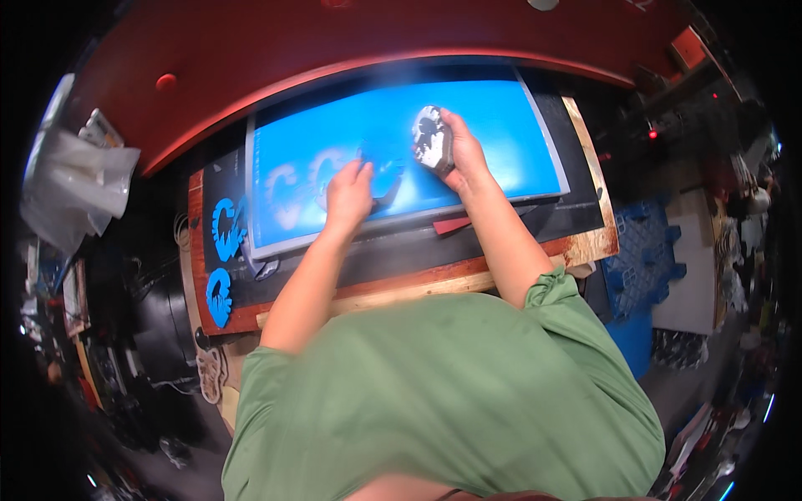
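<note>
A blue sheet (pixel 351 117) with a pale border lies across the work table. Over its lower middle, my left hand (pixel 349 196) is closed in a pinch, and a blurred blue piece (pixel 387 180) shows right beside its fingers; whether they grip it cannot be made out. Pale jagged cut-out shapes (pixel 282 194) show in the sheet to the left of that hand. My right hand (pixel 464 154) grips a thick-edged block (pixel 432 140) from its right side, raised above the sheet. White and black patches cover the block's face.
Loose blue cut-outs with jagged edges (pixel 219 296) lie at the left on a black mat (pixel 284 280). A red strip (pixel 452 225) rests by the sheet's near edge. Behind the table stands a red machine body (pixel 376 37). A blue pallet (pixel 639 255) is at the right.
</note>
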The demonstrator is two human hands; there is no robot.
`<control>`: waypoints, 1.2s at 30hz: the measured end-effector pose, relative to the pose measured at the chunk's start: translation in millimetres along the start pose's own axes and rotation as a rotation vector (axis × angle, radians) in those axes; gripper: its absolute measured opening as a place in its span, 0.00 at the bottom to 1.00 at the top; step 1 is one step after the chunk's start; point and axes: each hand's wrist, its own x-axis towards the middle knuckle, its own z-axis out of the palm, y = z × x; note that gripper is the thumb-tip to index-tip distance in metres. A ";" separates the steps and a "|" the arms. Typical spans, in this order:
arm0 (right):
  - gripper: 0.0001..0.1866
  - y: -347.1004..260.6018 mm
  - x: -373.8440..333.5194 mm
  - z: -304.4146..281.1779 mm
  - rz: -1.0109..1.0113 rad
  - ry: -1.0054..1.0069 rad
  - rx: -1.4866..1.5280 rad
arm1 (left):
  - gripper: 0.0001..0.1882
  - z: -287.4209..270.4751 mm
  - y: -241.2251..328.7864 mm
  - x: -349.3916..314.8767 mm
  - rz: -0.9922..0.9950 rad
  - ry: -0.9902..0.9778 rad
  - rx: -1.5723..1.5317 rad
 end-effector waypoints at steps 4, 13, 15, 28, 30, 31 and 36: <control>0.15 -2.3 1.3 4.5 -0.029 0.020 -0.009 | 0.13 -4.4 11.4 -0.7 0.154 0.023 0.139; 0.17 -2.3 2.4 1.9 -0.035 0.066 -0.003 | 0.15 -29.2 34.8 -34.5 0.504 0.385 0.164; 0.18 -0.7 1.9 0.8 0.004 0.042 -0.045 | 0.14 -76.3 27.9 -32.8 0.514 0.477 0.256; 0.33 0.0 -46.3 25.1 -0.721 0.178 -1.572 | 0.28 -200.4 -40.8 -54.0 0.391 0.885 1.258; 0.32 7.6 -50.2 26.9 -0.683 0.206 -1.717 | 0.26 -167.4 -33.5 -60.8 0.569 0.643 1.054; 0.31 12.6 -50.7 26.9 -0.674 0.219 -1.803 | 0.26 -149.8 -32.0 -67.2 0.623 0.558 1.046; 0.30 26.3 -45.2 19.2 -0.712 0.250 -1.896 | 0.32 -93.4 -34.0 -90.7 0.720 0.217 0.865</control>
